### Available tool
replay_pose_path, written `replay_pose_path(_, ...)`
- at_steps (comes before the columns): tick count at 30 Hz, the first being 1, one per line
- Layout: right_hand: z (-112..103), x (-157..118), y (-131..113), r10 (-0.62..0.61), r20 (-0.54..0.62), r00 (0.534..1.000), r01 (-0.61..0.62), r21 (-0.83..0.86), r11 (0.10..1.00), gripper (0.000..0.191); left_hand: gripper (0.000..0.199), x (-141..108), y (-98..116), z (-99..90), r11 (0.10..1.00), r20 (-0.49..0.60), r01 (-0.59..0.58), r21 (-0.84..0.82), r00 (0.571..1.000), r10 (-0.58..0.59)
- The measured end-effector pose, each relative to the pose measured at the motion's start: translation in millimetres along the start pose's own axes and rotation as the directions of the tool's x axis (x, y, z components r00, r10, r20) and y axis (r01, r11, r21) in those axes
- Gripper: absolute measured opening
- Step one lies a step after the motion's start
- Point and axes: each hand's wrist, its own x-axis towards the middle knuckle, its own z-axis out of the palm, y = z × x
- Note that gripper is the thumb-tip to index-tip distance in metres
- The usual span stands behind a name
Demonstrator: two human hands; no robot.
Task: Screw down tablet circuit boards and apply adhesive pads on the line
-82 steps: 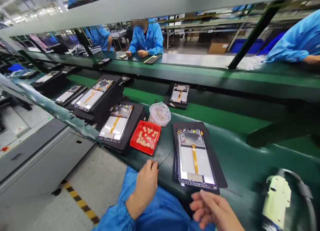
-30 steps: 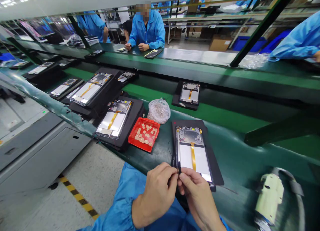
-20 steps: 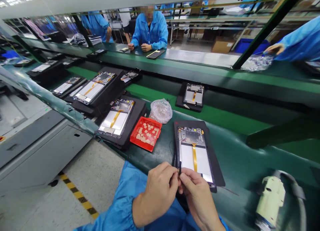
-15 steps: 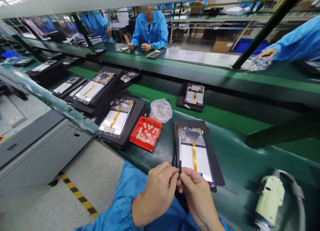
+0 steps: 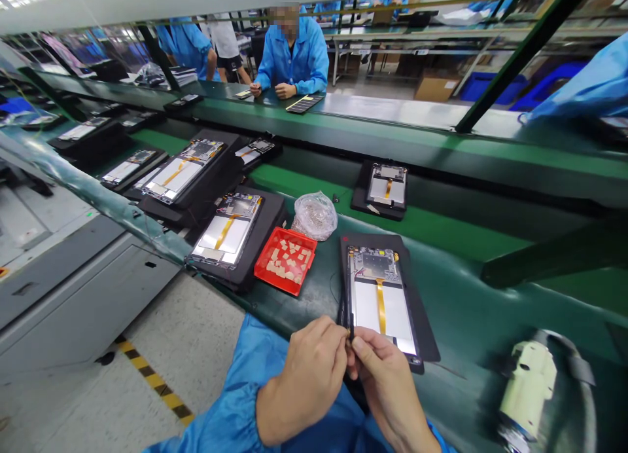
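Note:
My left hand and my right hand meet at the lower left corner of an opened tablet. Between their pinched fingertips is a small black part, narrow and upright; its lower end is hidden by the fingers. The tablet lies on a black foam pad, its circuit board at the far end and an orange ribbon cable running down over pale battery cells. A thin dark wire loops out at its left side.
Left of the tablet stand a red tray of small beige pieces and a clear bag of tiny parts. Another opened tablet lies beyond. A cream-coloured tool with a cable is at right. A co-worker sits opposite.
My hands keep nearly the same pinch. On the green belt, the far tablet has shifted slightly right. The co-worker's hand and the clear plastic at the right have gone from view.

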Motion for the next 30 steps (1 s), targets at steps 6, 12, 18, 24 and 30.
replay_pose_path(6, 2.9, -2.9, -2.5, -0.032, -0.034, 0.999, 0.031, -0.033, 0.999, 0.041, 0.024, 0.6, 0.5, -1.4, 1.000, -0.006, 0.010, -0.009, 1.000, -0.010)
replay_pose_path(12, 1.0, -3.9, -0.7, -0.026, -0.015, 1.000, 0.025, -0.030, 0.999, 0.041, 0.025, -0.7, -1.3, -1.0, 1.000, -0.025, -0.014, -0.011, 1.000, 0.013)
replay_pose_path(18, 0.8, -3.8, 1.0, -0.026, -0.024, 0.999, 0.026, -0.018, 0.999, 0.041, 0.025, -0.7, -0.3, -0.8, 1.000, -0.042, -0.016, -0.009, 0.999, 0.015)
replay_pose_path(24, 1.2, -3.7, 2.0, -0.036, -0.042, 0.998, 0.036, -0.009, 0.999, 0.041, 0.022, 1.1, 1.2, -2.0, 0.995, -0.039, 0.025, -0.095, 0.999, -0.029)
replay_pose_path(30, 3.8, -4.9, 3.4, -0.074, -0.057, 0.996, 0.073, -0.015, 0.997, 0.039, 0.020, 2.7, 4.0, 1.2, 0.996, -0.116, 0.021, -0.081, 0.993, -0.030)
